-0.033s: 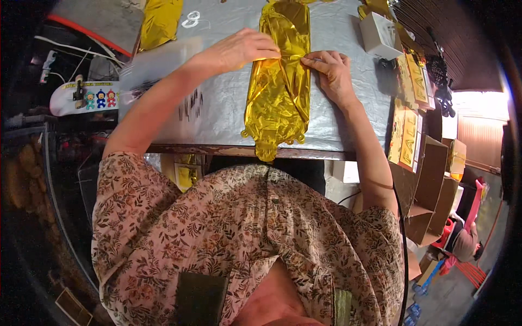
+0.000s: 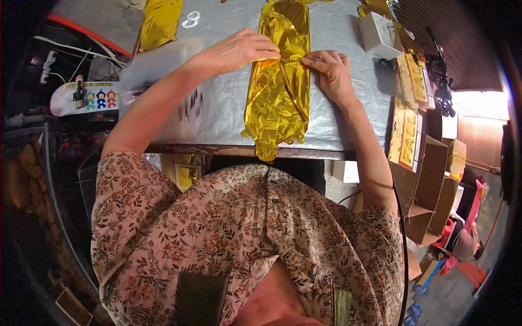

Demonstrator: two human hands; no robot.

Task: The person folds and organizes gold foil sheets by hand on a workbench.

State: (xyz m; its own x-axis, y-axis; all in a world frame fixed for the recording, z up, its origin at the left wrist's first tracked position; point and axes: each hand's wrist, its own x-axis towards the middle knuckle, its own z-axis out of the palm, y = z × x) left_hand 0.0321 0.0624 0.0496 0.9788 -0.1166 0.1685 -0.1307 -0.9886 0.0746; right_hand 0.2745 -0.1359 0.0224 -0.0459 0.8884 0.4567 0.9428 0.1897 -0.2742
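A long, flat gold foil balloon [image 2: 274, 103] lies lengthwise on the grey-covered table, creased and partly folded over itself. Small rounded tabs line its near end, which hangs slightly over the table's front edge. My left hand [image 2: 244, 49] reaches across from the left, its fingers closed on a fold of the foil near the middle. From the right, my right hand [image 2: 333, 68] pinches the foil's right edge at about the same height. The tips of the left fingers are partly hidden by the hand itself.
Another gold foil piece [image 2: 161, 24] lies at the far left of the table [image 2: 217, 119], near a clear plastic sheet [image 2: 157, 65]. A white box [image 2: 379, 35] stands far right. Cardboard boxes [image 2: 429, 190] line the right side; a skateboard [image 2: 84, 98] lies left. Another person [image 2: 466, 244] is far right.
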